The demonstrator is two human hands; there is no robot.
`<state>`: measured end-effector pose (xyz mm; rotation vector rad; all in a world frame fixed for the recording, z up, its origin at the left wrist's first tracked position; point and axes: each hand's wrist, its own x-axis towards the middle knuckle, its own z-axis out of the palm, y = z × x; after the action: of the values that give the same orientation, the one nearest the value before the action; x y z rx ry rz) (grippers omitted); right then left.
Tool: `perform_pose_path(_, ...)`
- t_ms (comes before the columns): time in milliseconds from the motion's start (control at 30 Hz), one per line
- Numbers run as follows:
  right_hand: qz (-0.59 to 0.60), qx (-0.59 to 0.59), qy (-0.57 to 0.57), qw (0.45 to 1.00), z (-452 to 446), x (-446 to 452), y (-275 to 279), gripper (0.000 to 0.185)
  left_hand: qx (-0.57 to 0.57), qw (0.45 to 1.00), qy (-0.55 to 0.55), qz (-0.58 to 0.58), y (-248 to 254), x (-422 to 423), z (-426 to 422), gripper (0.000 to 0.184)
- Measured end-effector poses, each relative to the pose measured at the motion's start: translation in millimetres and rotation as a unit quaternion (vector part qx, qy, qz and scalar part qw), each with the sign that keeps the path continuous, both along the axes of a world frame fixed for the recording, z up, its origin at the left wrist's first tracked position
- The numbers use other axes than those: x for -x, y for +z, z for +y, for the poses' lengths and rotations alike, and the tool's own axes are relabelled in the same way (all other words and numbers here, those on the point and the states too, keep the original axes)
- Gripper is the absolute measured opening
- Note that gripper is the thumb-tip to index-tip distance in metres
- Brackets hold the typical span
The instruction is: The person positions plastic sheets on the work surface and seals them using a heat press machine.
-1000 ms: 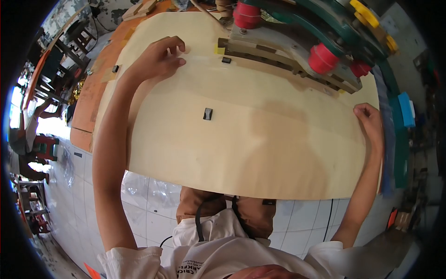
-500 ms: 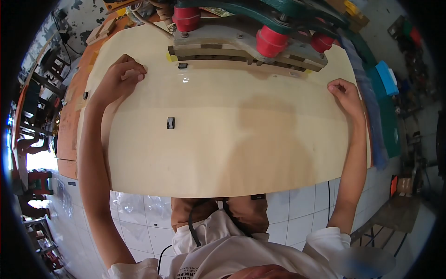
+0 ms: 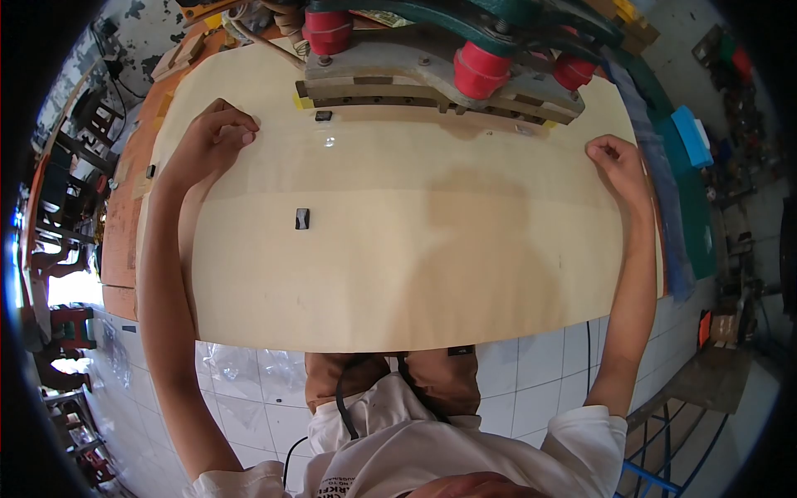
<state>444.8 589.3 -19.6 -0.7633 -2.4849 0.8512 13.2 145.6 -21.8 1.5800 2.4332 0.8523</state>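
A large pale sheet (image 3: 357, 274) lies over the table in front of me. My left hand (image 3: 214, 139) rests on its left part, fingers bent, with a small gap between thumb and forefinger and nothing seen between them. At the sheet's right side, my right hand (image 3: 616, 163) is curled closed, thumb against fingers, and no object shows in it. Between the hands sits a small black block with a grey top (image 3: 302, 219). A second black block (image 3: 323, 116) lies near the metal bar (image 3: 440, 79) of a green machine with red knobs (image 3: 481, 73).
Another small black piece (image 3: 150, 171) is on the orange table (image 3: 121, 249) at the left. Bluish plastic sheeting (image 3: 664, 195) hangs along the right side, near a blue box (image 3: 691, 137). A metal-legged stand (image 3: 693, 379) is at the lower right. Stools (image 3: 70, 326) are at far left.
Over the last second the view has turned and shifted, so the sheet and machine appear further left. The left fingers and thumb have come closer together. Little differs from half a second ago.
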Motion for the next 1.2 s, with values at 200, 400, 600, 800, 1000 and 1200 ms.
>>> perform_pose_path(200, 0.025, 0.018, -0.006, 1.0, -9, -4, 7, 0.017, 0.009, 1.0, -0.001, 0.002, -1, 4, -1, 0.012)
perform_pose_path(400, 0.017, 0.006, -0.021, 1.0, -14, 1, 8, 0.015, 0.005, 1.0, -0.013, 0.005, 0, 3, -2, 0.013)
perform_pose_path(600, 0.012, 0.008, -0.009, 1.0, 3, -1, -4, 0.016, 0.008, 1.0, -0.006, -0.019, -2, 5, -1, 0.014)
perform_pose_path(800, 0.009, -0.005, -0.01, 1.0, 9, -1, -7, 0.014, -0.017, 0.999, -0.028, -0.038, -6, 8, -2, 0.015)
perform_pose_path(1000, 0.019, 0.015, -0.007, 1.0, 4, 1, -4, 0.013, -0.007, 0.997, -0.032, -0.066, -8, 14, -4, 0.013)
perform_pose_path(1200, 0.019, 0.031, 0.001, 0.999, 6, 0, -4, 0.013, -0.023, 0.998, -0.03, -0.044, -5, 7, -4, 0.016)
